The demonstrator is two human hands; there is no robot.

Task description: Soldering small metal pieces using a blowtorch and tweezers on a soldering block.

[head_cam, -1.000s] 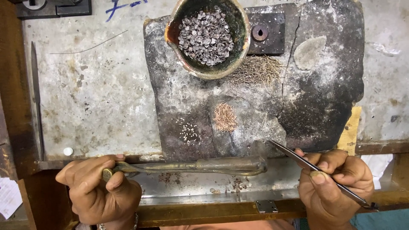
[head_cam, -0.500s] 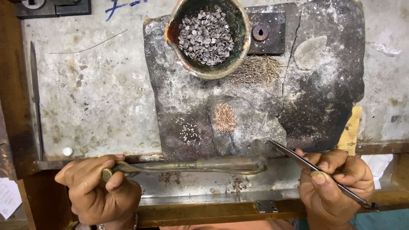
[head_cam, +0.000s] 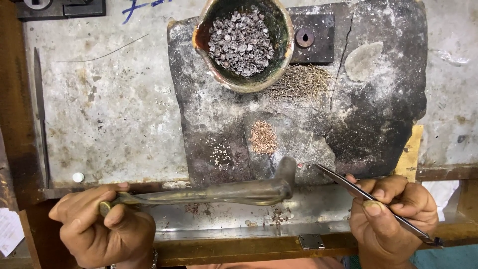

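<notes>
One blowpipe [head_cam: 214, 193], one tweezers [head_cam: 368, 198], two hands.

Blue handwritten marking [head_cam: 142, 6] on grey bench surface, top edge, left of bowl; partly cut off by frame. White paper slip [head_cam: 9, 230] at far left edge, low; faint print, unreadable. No packages, no screens.

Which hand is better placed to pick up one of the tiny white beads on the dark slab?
Probably the right hand: it holds tweezers whose tip points toward the beads. The left hand grips the bent pipe.
</notes>
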